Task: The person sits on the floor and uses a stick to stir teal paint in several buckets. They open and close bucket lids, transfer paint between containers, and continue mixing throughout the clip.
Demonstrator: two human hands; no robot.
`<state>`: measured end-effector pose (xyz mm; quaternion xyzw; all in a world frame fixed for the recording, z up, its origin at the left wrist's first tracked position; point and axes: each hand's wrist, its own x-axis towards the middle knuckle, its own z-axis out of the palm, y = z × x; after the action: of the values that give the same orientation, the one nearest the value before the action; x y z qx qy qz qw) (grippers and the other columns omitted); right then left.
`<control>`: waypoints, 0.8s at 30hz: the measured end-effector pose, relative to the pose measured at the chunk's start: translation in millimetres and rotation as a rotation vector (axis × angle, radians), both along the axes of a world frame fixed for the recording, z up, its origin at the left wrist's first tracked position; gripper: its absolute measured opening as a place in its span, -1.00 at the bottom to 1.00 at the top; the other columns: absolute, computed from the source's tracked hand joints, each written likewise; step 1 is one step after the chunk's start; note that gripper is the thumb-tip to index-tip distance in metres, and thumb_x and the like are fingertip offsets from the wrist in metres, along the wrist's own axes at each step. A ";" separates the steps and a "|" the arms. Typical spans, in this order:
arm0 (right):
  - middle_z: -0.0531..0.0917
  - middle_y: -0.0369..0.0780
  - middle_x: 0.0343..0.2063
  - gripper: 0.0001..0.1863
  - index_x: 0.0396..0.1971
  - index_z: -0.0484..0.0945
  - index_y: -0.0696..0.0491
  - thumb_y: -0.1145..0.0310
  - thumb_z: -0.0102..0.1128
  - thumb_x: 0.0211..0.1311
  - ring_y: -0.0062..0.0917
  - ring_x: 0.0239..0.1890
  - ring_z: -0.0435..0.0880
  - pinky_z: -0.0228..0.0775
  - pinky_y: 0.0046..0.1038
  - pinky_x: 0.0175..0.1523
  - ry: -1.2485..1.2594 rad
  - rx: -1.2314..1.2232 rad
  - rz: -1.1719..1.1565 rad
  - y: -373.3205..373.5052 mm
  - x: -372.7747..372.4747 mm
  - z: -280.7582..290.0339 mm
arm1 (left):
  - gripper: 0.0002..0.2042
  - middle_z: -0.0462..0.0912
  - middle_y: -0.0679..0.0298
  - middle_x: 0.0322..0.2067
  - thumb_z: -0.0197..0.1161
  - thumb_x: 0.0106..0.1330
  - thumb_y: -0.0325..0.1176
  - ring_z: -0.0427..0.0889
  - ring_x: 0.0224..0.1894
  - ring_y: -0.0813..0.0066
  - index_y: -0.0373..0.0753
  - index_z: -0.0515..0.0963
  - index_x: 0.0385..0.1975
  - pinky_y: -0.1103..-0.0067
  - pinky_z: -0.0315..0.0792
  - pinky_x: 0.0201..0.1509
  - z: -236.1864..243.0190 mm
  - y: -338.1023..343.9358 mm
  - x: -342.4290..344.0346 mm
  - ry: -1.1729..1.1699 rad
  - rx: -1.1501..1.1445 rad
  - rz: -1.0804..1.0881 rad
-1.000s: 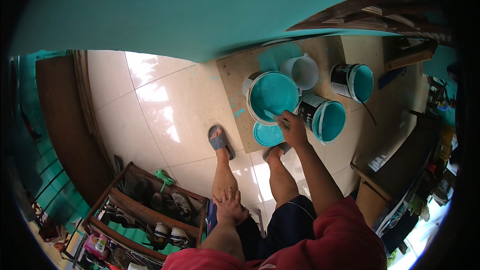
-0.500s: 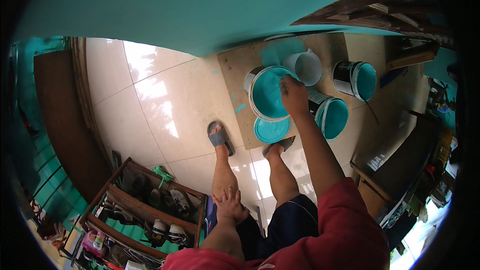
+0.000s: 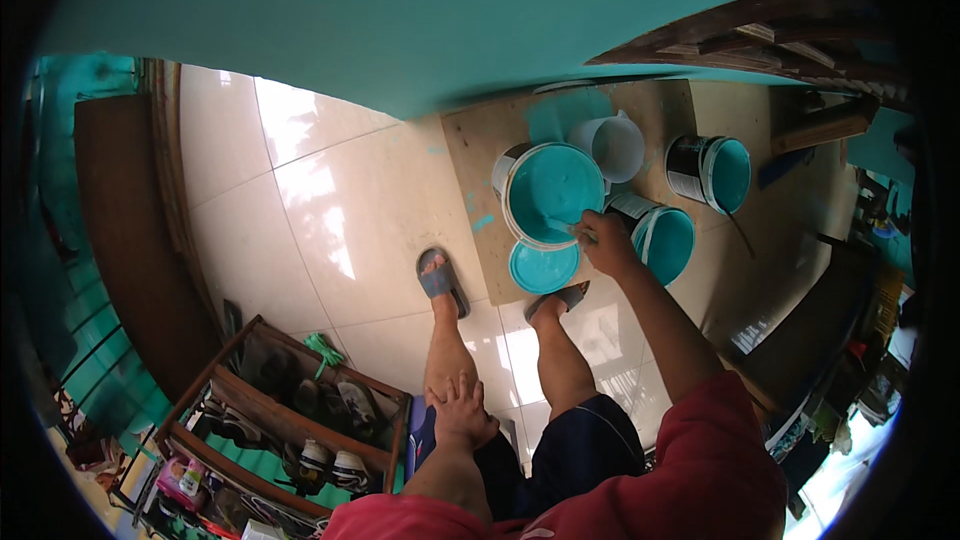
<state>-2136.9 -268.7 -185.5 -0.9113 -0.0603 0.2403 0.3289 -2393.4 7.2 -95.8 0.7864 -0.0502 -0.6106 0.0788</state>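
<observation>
Tool (image 3: 566, 228) pinched in my right hand (image 3: 605, 242), bucket (image 3: 508, 165) just leftward, seems light, stiff: grip its upper end. My left hand (image 3: 463, 413) rests unclenched.

Right hand (image 3: 605, 242) seemingly back at near bucket rim (image 3: 521, 236).

Your bare right hand (image 3: 607, 242) grips with curled fingers, your right arm (image 3: 675, 330) outstretched far; your bare left hand (image 3: 464, 414) rests, fingers spread, on your left leg (image 3: 450, 345).

A slim tool (image 3: 567, 228) slants into a white-rimmed bucket (image 3: 506, 204) of teal paint (image 3: 552, 182).
</observation>
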 end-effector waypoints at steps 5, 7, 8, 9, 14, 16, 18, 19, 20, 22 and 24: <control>0.66 0.00 -0.44 -0.88 -0.39 0.47 0.18 0.58 0.18 0.05 0.00 -0.31 0.64 0.49 -0.13 -0.23 -0.059 -0.054 0.139 -27.5 43.3 8.3 | -0.17 -0.03 0.09 0.49 0.10 0.13 0.16 -0.04 0.52 0.00 -0.04 0.15 0.44 -0.29 -0.30 0.41 1.4 2.9 -0.4 -0.018 0.002 -0.010; 0.64 0.00 -0.45 -0.87 -0.37 0.47 0.19 0.62 0.14 0.03 -0.01 -0.32 0.64 0.49 -0.11 -0.22 -0.130 -0.156 0.243 -24.8 62.6 13.4 | -0.17 -0.03 0.09 0.49 0.10 0.14 0.18 -0.04 0.52 0.00 -0.04 0.16 0.43 -0.29 -0.30 0.41 1.9 3.3 -1.3 -0.009 0.002 -0.021; 0.63 0.00 -0.45 -0.86 -0.36 0.47 0.20 0.63 0.11 0.02 -0.01 -0.32 0.64 0.49 -0.10 -0.22 -0.151 -0.198 0.281 -21.3 69.9 15.7 | -0.18 -0.02 0.10 0.49 0.09 0.15 0.17 -0.04 0.52 0.01 -0.04 0.15 0.44 -0.29 -0.32 0.40 2.3 3.5 -1.6 -0.008 -0.002 -0.019; 0.62 0.00 -0.44 -0.84 -0.34 0.48 0.20 0.64 0.10 0.01 -0.02 -0.33 0.64 0.49 -0.10 -0.22 -0.167 -0.224 0.310 -17.6 74.8 17.8 | -0.19 -0.01 0.11 0.49 0.08 0.17 0.17 -0.04 0.52 0.01 -0.04 0.15 0.44 -0.30 -0.34 0.40 2.5 3.9 -2.1 -0.007 -0.006 -0.017; 0.61 -0.01 -0.39 -0.76 -0.27 0.48 0.16 0.65 0.10 -0.02 -0.06 -0.32 0.64 0.51 -0.11 -0.22 -0.213 -0.267 0.433 -8.5 75.0 17.0 | -0.18 -0.02 0.09 0.48 0.08 0.18 0.23 -0.02 0.51 0.00 -0.04 0.17 0.43 -0.29 -0.29 0.41 2.0 4.4 -6.5 -0.006 -0.012 -0.033; 0.61 -0.01 -0.40 -0.76 -0.27 0.48 0.16 0.63 0.11 -0.01 -0.06 -0.32 0.64 0.51 -0.12 -0.22 -0.180 -0.301 0.411 -10.5 59.2 15.1 | -0.19 -0.02 0.09 0.48 0.08 0.18 0.22 -0.02 0.51 0.00 -0.03 0.17 0.42 -0.29 -0.29 0.41 1.2 4.2 -7.8 -0.009 -0.011 -0.036; 0.61 -0.01 -0.41 -0.77 -0.27 0.48 0.16 0.61 0.12 -0.01 -0.05 -0.31 0.64 0.51 -0.12 -0.21 -0.153 -0.317 0.365 -12.0 37.3 13.7 | -0.18 -0.02 0.09 0.49 0.08 0.17 0.22 -0.03 0.51 0.00 -0.03 0.17 0.42 -0.29 -0.29 0.41 0.7 4.3 -7.6 0.002 -0.012 -0.025; 0.61 0.00 -0.42 -0.77 -0.28 0.48 0.16 0.60 0.13 -0.01 -0.05 -0.31 0.64 0.50 -0.11 -0.20 -0.136 -0.320 0.330 -12.0 24.6 13.6 | -0.18 -0.02 0.09 0.49 0.09 0.17 0.22 -0.03 0.51 0.00 -0.03 0.17 0.43 -0.29 -0.30 0.41 0.8 4.5 -6.9 0.001 -0.007 -0.032; 0.61 0.00 -0.42 -0.78 -0.28 0.47 0.16 0.60 0.13 -0.01 -0.05 -0.31 0.64 0.50 -0.11 -0.19 -0.129 -0.319 0.291 -11.5 13.5 13.5 | -0.18 -0.02 0.09 0.49 0.09 0.16 0.22 -0.04 0.51 0.00 -0.04 0.17 0.43 -0.29 -0.30 0.41 1.0 5.0 -5.7 0.011 -0.008 -0.021; 0.61 0.01 -0.42 -0.82 -0.31 0.46 0.16 0.61 0.12 0.02 -0.02 -0.31 0.63 0.49 -0.09 -0.20 -0.113 -0.278 0.187 -6.3 -4.4 10.8 | -0.17 -0.02 0.09 0.49 0.10 0.16 0.22 -0.04 0.51 0.00 -0.04 0.17 0.43 -0.28 -0.30 0.41 2.1 6.2 -2.6 0.016 -0.001 -0.028; 0.62 0.02 -0.41 -0.83 -0.31 0.45 0.16 0.62 0.09 0.04 0.00 -0.32 0.63 0.48 -0.08 -0.21 -0.106 -0.262 0.070 4.5 -21.7 10.1 | -0.18 0.00 0.11 0.48 0.11 0.16 0.18 -0.05 0.52 0.02 -0.06 0.17 0.43 -0.29 -0.32 0.40 4.4 6.9 -0.2 0.018 -0.015 -0.008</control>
<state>-2158.6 -264.2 -175.4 -0.9551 -0.0777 0.2090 0.1949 -2393.6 14.2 -91.4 0.7801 -0.0569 -0.6176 0.0827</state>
